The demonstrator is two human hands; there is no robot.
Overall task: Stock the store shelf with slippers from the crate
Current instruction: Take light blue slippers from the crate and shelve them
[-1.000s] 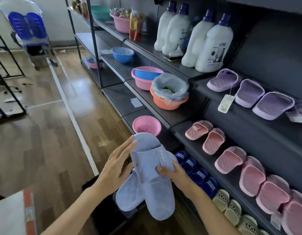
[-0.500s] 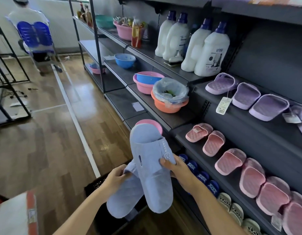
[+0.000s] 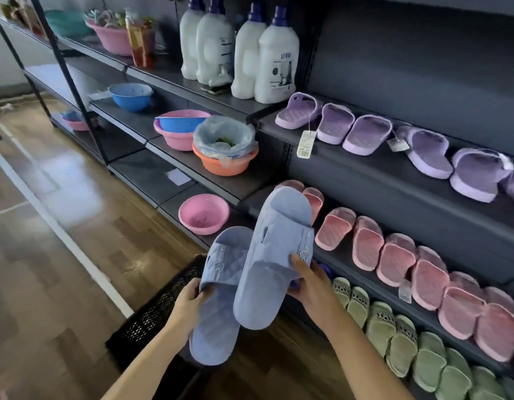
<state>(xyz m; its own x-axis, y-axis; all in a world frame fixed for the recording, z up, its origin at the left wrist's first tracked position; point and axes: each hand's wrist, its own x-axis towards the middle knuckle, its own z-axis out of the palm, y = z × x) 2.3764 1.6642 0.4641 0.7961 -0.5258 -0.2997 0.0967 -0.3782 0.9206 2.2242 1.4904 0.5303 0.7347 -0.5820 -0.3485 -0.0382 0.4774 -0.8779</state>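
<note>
While the left hand (image 3: 191,302) grips the lower blue slipper (image 3: 218,307) and the right hand (image 3: 311,284) grips the upper blue slipper (image 3: 274,255) above the crate (image 3: 151,316), near the front edge of the shelf (image 3: 341,262), the overlapping soles may catch and one may fall.

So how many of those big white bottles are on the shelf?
4, all standing in a row on the upper shelf: leftmost bottle, second bottle right beside it, third bottle, and rightmost bottle at the shelf's end. More may be hidden behind them.
</note>
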